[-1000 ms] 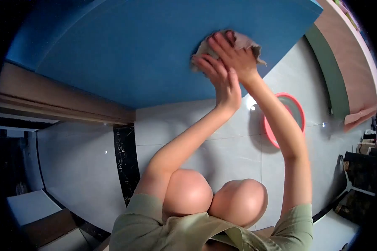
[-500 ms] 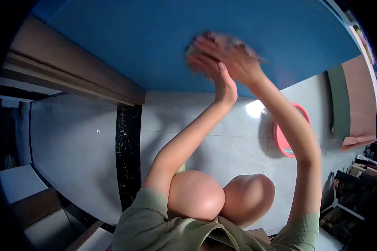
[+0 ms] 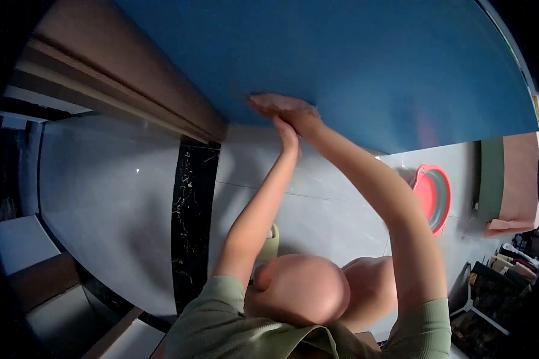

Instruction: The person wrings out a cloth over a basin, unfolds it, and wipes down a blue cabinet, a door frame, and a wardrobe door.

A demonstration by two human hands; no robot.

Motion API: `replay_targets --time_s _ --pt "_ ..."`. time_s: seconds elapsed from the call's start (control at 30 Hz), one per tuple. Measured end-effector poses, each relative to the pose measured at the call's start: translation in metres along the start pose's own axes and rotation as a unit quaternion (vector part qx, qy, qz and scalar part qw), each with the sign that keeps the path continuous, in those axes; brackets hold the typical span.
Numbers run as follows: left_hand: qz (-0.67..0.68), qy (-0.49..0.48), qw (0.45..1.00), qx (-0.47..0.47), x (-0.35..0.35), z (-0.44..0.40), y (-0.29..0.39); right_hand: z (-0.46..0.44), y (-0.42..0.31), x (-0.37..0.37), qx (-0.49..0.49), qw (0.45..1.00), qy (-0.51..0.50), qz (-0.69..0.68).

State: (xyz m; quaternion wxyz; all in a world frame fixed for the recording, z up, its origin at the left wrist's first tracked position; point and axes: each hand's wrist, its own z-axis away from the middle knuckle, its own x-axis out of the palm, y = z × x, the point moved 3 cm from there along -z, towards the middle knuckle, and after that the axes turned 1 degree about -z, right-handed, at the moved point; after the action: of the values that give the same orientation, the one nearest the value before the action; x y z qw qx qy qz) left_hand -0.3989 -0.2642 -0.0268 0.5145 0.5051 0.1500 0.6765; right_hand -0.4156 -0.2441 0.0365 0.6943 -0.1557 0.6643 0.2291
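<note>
A pale, crumpled cloth (image 3: 290, 103) lies against the lower part of a blue panel (image 3: 365, 66). My right hand (image 3: 300, 121) presses the cloth to the panel, with its arm reaching in from the right. Close beside it, touching, my left hand (image 3: 286, 133) is also on the cloth, thumb toward the right hand. The fingers of both hands are partly hidden behind the hands and the cloth's edge.
Left of the panel stands a brown frame (image 3: 126, 66). A black marbled strip (image 3: 194, 203) crosses the grey tile floor (image 3: 114, 209). On the right are a pink basin (image 3: 426, 194), a green and pink cover (image 3: 518, 179) and dark folded items (image 3: 491, 299). My bent knees are below.
Both hands and the cloth have slid down and slightly left along the blue panel, to near its lower edge. The camera view has shifted a little, and more of the pink basin shows.
</note>
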Motion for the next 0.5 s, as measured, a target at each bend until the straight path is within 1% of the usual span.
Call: replay_targets --time_s 0.03,0.07,0.13,0.17,0.2,0.23,0.27,0.3,0.33,0.37,0.4,0.43,0.5 --pt "-0.007 0.007 1.000 0.018 -0.011 -0.013 -0.017 0.003 -0.008 0.008 0.020 0.977 -0.056 0.203" --pt "-0.015 0.015 0.999 0.035 -0.020 -0.028 -0.033 0.006 -0.013 0.015 0.039 0.910 -0.109 0.398" --pt "-0.016 0.013 0.993 0.114 -0.031 -0.049 -0.036 0.003 -0.010 0.028 0.093 0.823 -0.012 0.560" --pt "-0.010 0.002 0.985 0.173 -0.032 -0.053 -0.025 0.001 -0.004 0.020 0.129 0.827 0.131 0.532" --pt "-0.006 -0.006 0.981 0.196 -0.034 -0.055 -0.017 0.001 0.002 0.018 0.164 0.899 0.191 0.358" --pt "-0.002 -0.013 0.975 0.220 -0.037 -0.058 -0.009 0.002 0.009 0.017 0.178 0.931 0.267 0.174" --pt "-0.002 -0.017 0.978 0.208 -0.033 -0.048 0.019 -0.006 0.010 -0.015 0.177 0.942 0.232 -0.166" --pt "-0.002 -0.020 0.980 0.197 -0.029 -0.037 0.045 -0.014 0.007 -0.030 0.162 0.915 0.177 -0.325" --pt "0.060 0.022 0.988 0.139 -0.027 -0.029 0.061 -0.022 0.005 -0.044 0.167 0.857 0.123 -0.471" --pt "0.120 0.064 0.987 0.080 -0.024 -0.020 0.075 -0.028 0.004 -0.049 0.178 0.870 0.073 -0.454" --pt "0.179 0.106 0.978 0.021 -0.026 -0.018 0.081 -0.048 0.006 -0.021 0.163 0.865 0.091 -0.466" --pt "0.154 0.087 0.984 0.012 -0.039 -0.028 0.077 -0.067 0.008 0.006 0.148 0.860 0.108 -0.477" --pt "0.100 0.048 0.994 -0.006 -0.073 -0.058 0.045 -0.071 0.006 0.043 0.173 0.793 0.143 -0.566"
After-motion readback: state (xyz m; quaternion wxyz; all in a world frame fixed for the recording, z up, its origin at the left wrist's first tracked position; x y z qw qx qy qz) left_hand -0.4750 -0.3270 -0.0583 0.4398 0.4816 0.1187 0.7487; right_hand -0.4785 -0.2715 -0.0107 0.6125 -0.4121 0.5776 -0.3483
